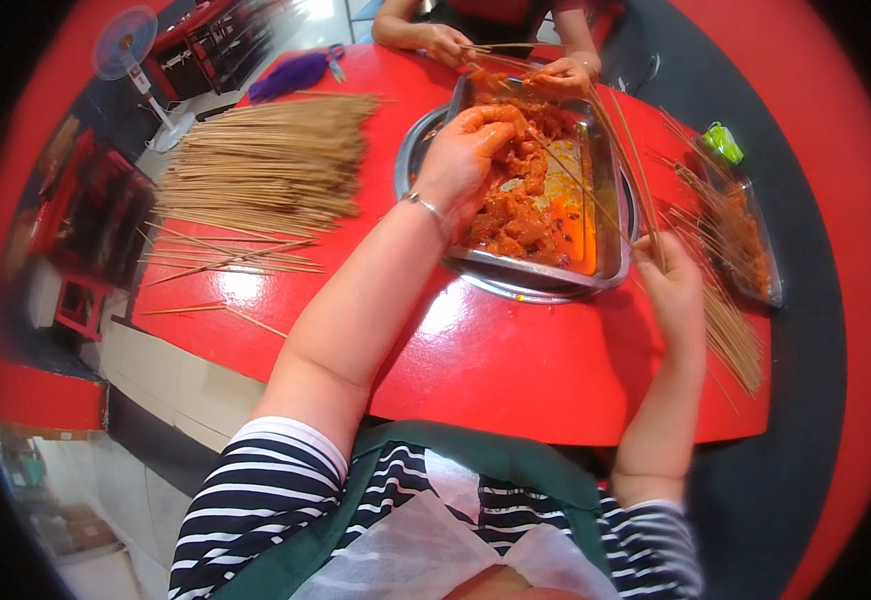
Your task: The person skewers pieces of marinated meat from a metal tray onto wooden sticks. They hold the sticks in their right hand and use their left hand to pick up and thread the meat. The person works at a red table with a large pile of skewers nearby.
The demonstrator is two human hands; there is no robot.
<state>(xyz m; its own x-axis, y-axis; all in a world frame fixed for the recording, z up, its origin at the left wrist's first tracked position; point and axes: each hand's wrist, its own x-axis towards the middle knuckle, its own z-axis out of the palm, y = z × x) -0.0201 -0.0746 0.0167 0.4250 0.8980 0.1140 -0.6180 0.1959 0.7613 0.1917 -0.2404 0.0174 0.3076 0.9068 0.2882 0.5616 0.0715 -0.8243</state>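
Note:
My left hand (473,154), coated with red sauce, is over a rectangular metal tray (540,271). Its fingers pinch a piece of sauced meat, mostly hidden by the fingers. One thin bamboo skewer (579,182) slants from there down to my right hand (668,274), its tip at the left fingers. That right hand, at the tray's right side, also grips several longer skewers (636,176) pointing up and away. Red marinated meat (518,229) fills the tray's left and far parts, with orange oil (578,244) pooled at the near right. Beneath the tray is a round metal basin (408,154).
A big pile of bamboo skewers (263,161) covers the red table's (495,360) left side. Loaded skewers (728,330) rest in another tray (777,285) at right, near a green packet (722,142). Opposite, a person's hands (447,45) hold skewers. A purple cloth (289,77) lies far left.

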